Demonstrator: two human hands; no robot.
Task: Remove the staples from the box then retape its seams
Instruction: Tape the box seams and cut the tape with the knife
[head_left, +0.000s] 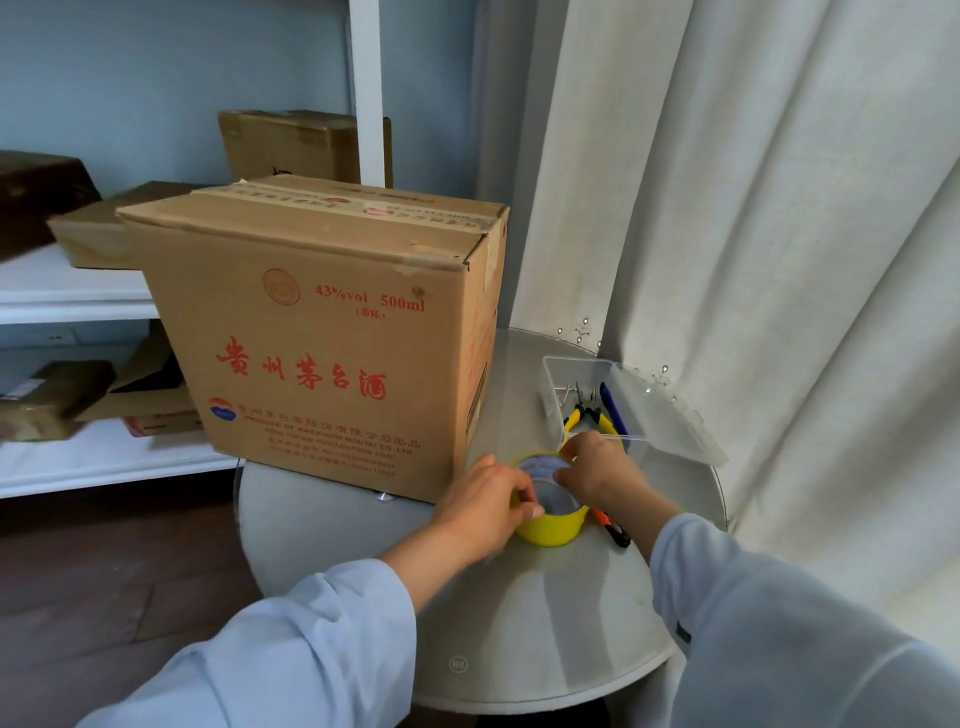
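Round grey table (519, 613) bears a taped cardboard box (332, 332); beside it, left hand (488, 504) and right hand (597, 467) both grip a yellow tape roll (553, 527), fingers curled around its rim.

Box (332, 332): brown corrugated cardboard, matt, red print; glossy tape strip along top seam, edges scuffed. Tape roll (550, 525): yellow, smooth, slight sheen, paper-lined core. Table (519, 623): round top, pale grey, smooth w/ glassy sheen. Tray (576, 374): clear plastic, lid same, semi-gloss. Pliers (584, 413): dull metal jaws, yellow plastic grips. Curtain (753, 208): off-white cloth, matt, soft folds. Sleeves (291, 649): pale blue cloth, matt. Floor (104, 571): dark wood, low sheen. Shelves (78, 291): white, smooth.
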